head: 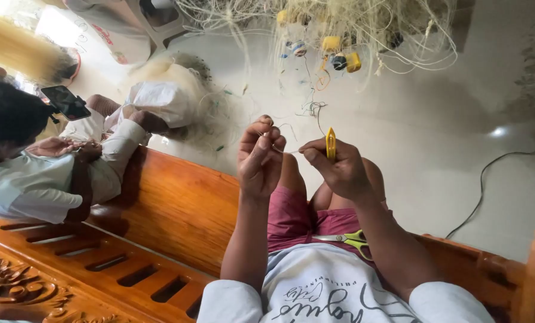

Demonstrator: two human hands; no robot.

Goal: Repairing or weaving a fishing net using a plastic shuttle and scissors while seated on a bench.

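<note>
My left hand [260,157] is raised in front of me, its fingers pinching a thin pale fishing line [279,149] that runs across to my right hand. My right hand [339,168] is closed on a small yellow netting needle [331,143], which points upward between thumb and fingers. The two hands are close together, a few centimetres apart. The line leads away to a tangled pale fishing net [351,30] hanging at the top of the view. A pair of yellow-handled scissors [351,239] lies on my lap, on red shorts, under my right forearm.
I sit on a carved wooden bench [160,209]. Another person [52,173] in a pale shirt sits at the left, with a phone [65,101] near the head. Yellow floats [345,57] hang in the net. A black cable [488,179] crosses the pale floor at right.
</note>
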